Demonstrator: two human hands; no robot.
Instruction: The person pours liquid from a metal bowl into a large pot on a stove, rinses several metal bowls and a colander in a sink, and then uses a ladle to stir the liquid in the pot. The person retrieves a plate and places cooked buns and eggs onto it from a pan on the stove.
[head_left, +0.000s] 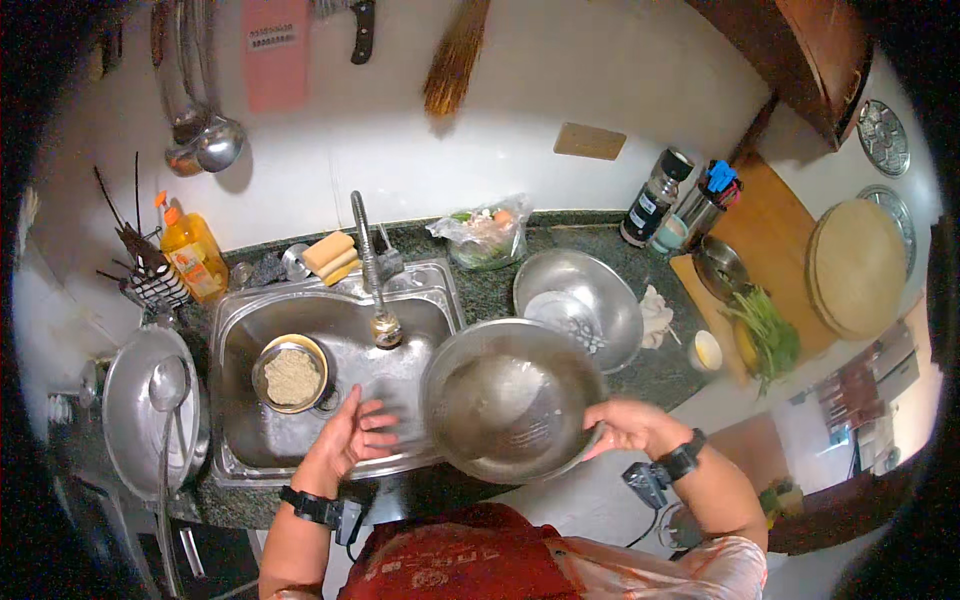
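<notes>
My right hand (630, 429) grips the near right rim of a large metal bowl (517, 405). The bowl is held over the sink's right side and the counter edge, its inside facing up. Over the near part of the stainless steel sink (352, 450), my left hand (358, 435) is empty, fingers spread and slightly blurred, left of the bowl and apart from it. A small round container (324, 367) holding a pale, grainy food (291, 377) stands in the left of the basin. Above the basin hangs the flexible faucet (367, 262).
Behind the held bowl lies another metal bowl (577, 277) with a smaller perforated piece inside. A wooden board (780, 225) bears leafy greens (765, 330). Left of the sink is a metal basin (124, 420) with a ladle (166, 386). An orange soap bottle (196, 259) stands at the back left.
</notes>
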